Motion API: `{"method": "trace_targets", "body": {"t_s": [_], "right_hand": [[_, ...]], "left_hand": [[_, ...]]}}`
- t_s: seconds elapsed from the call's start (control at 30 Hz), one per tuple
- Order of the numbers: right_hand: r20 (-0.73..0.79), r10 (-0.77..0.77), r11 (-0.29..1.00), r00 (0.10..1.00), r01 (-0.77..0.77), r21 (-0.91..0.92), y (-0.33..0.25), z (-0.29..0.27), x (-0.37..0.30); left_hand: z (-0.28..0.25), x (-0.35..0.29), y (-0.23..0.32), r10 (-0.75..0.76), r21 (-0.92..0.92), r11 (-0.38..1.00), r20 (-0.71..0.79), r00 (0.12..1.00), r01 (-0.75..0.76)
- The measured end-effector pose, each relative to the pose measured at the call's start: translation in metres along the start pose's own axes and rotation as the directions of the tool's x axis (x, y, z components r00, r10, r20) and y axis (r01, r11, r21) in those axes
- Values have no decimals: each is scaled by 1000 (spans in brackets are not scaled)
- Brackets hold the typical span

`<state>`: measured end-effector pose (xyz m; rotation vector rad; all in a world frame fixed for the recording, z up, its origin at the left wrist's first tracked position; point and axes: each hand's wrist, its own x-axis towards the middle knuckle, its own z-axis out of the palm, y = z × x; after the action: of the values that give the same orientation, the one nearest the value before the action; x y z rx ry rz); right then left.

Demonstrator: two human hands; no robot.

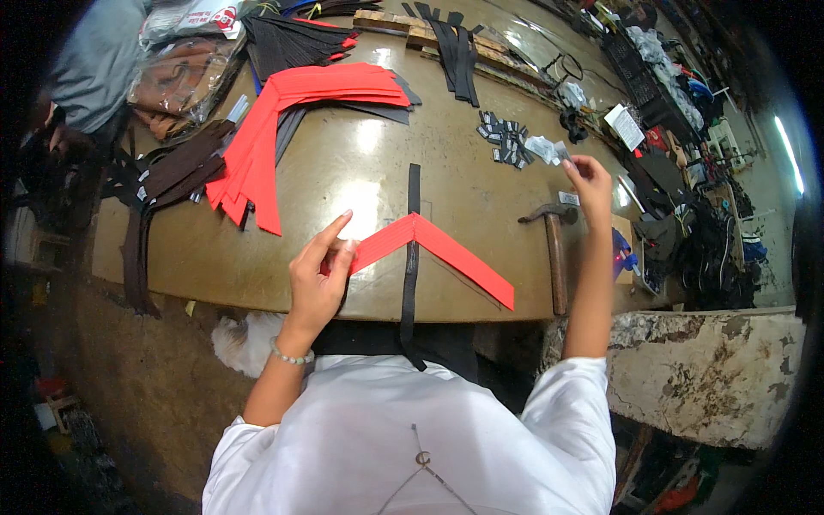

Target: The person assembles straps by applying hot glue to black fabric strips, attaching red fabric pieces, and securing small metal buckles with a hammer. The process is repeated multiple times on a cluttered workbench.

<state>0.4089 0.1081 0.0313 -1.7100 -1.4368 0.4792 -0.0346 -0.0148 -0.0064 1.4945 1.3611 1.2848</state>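
A red V-shaped fabric piece [463,261] with lengthwise lines lies on the table in front of me, its point facing away. A narrow black strap [412,292] runs beneath its peak and hangs over the near table edge. My left hand [318,279] is at the left end of the red piece, index finger stretched out and thumb apart from it, by the fabric. Farther to the right, my right hand [590,187] pinches a small greyish tab [562,152] between thumb and fingertips. Beside it are a crumpled whitish wrapper [541,148] and a scatter of small dark tabs [506,136].
A hammer [556,257] lies below my right hand, handle toward the near edge. Stacked red strips [270,137] sit at the far left, with dark brown straps [176,172] beside them. Black strips [457,56] rest across wooden bars [506,62] at the back.
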Motion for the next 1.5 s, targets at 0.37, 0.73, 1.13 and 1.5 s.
{"method": "trace_targets", "body": {"t_s": [0.37, 0.73, 1.13, 1.5], "right_hand": [[417, 85, 504, 905, -400, 766, -144, 126, -226], [255, -10, 396, 967, -230, 889, -146, 151, -247], [505, -104, 566, 857, -366, 739, -154, 114, -247], [341, 57, 729, 938, -273, 628, -153, 92, -217]], "left_hand": [[15, -19, 37, 255, -55, 967, 272, 928, -250], [20, -33, 29, 47, -349, 937, 158, 986, 11], [-34, 9, 15, 316, 90, 948, -403, 859, -306], [-10, -20, 48, -271, -420, 813, 341, 900, 404]]}}
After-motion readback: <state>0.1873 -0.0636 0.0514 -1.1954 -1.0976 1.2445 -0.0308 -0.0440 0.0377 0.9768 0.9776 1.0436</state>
